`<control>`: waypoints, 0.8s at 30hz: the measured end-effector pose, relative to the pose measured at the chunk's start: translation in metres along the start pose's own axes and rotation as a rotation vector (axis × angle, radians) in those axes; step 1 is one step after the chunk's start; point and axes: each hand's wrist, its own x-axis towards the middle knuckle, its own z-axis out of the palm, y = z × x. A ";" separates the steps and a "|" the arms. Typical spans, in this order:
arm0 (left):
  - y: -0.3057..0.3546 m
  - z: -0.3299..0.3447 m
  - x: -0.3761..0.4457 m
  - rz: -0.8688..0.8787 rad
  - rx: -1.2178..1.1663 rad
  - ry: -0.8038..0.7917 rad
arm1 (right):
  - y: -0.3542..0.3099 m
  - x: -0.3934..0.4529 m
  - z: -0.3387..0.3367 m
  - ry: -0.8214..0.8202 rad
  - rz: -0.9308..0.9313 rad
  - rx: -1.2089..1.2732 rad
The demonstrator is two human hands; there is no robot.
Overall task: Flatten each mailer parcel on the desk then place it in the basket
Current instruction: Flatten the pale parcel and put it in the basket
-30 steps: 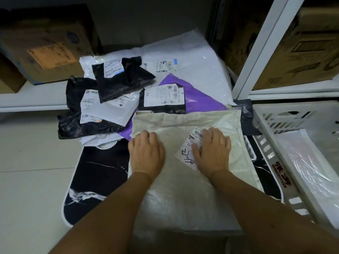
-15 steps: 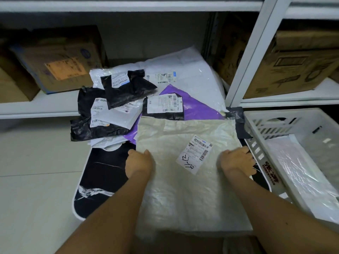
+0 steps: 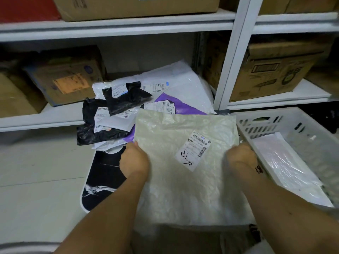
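beige woven mailer (image 3: 183,162) held off the table (image 3: 102,173), tilted up at the far edge, one hand at each side edge. left hand (image 3: 134,160) grip clenched on the left edge, thumb on top, fingers tucked under. right hand (image 3: 240,158) grasps the right edge the same way, just beside the white basket (image 3: 275,123) rim.

handling, judged: sheet looks thin and limp; crinkled surface, sags between the two hands, so light with little or nothing inside. woven plastic face has a slight sheen, probably slick. it will fold if held at one point. two-sided hold at mid-edge keeps it spread flat; keep that hold for the swing right. shipping label (image 3: 194,150) sits near centre, no use as a hold.

basket already holds one clear flat mailer (image 3: 286,162). pile of black, white and purple mailers (image 3: 128,107) remains at the far end of the table, not yet flattened.
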 end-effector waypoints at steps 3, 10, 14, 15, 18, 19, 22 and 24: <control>0.010 -0.018 0.002 0.011 -0.047 0.026 | -0.005 -0.006 -0.018 0.099 0.003 -0.023; 0.045 -0.053 0.012 -0.077 -0.181 0.084 | -0.013 -0.014 -0.062 -0.120 0.036 0.188; 0.063 -0.068 0.010 -0.120 -0.247 0.079 | -0.006 -0.013 -0.082 -0.115 0.008 0.345; 0.070 -0.072 0.007 -0.116 -0.261 0.067 | -0.005 -0.010 -0.087 -0.079 -0.033 0.351; 0.097 -0.075 -0.007 -0.100 -0.355 0.040 | -0.002 0.002 -0.107 0.018 -0.153 0.294; 0.106 -0.074 -0.013 -0.061 -0.389 0.023 | -0.002 0.007 -0.115 0.043 -0.179 0.255; 0.129 -0.060 -0.024 0.113 -0.372 -0.103 | 0.001 0.030 -0.136 0.139 -0.149 0.210; 0.152 -0.044 -0.029 0.177 -0.303 -0.214 | 0.010 0.047 -0.153 0.205 -0.086 0.217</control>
